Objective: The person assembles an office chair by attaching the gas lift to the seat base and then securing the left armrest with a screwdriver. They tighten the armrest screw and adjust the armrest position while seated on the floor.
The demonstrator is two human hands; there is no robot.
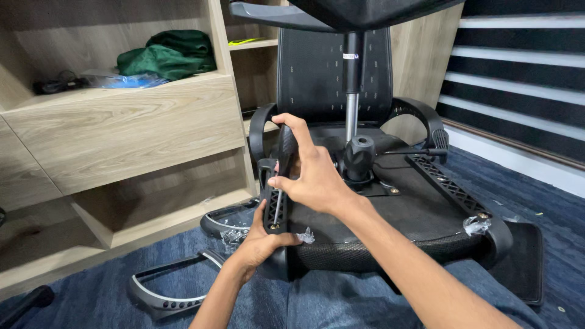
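We are at the fastening step on the upturned office chair seat [390, 213]; our right hand [314, 176] is closed around the black handle of a screwdriver [281, 176], whose thin shaft runs down to a brass-coloured screw [273, 226] at the near left corner of the seat; our left hand [263, 244] is curled under that same corner, gripping the foot of the black armrest bracket [268, 201] and pressing it to the seat. We judge the screw only partly seated; the next move calls for keeping the tip square in the screw head and the bracket steady while the handle turns. On the far side of the seat from us the gas cylinder [352, 91] stands upright in its hub; the other armrest bracket [448, 186] lies along the seat's right edge. As for containers, the wooden shelf unit [122, 128] stands left of the seat; its upper compartment holds a bundled green cloth [170, 53], a blue plastic wrapper [125, 80] and a dark cable [55, 82]; what its lower compartments hold we cannot tell. Grey plastic parts [164, 292] lie on the blue carpet left of the seat, just in front of the shelf unit.
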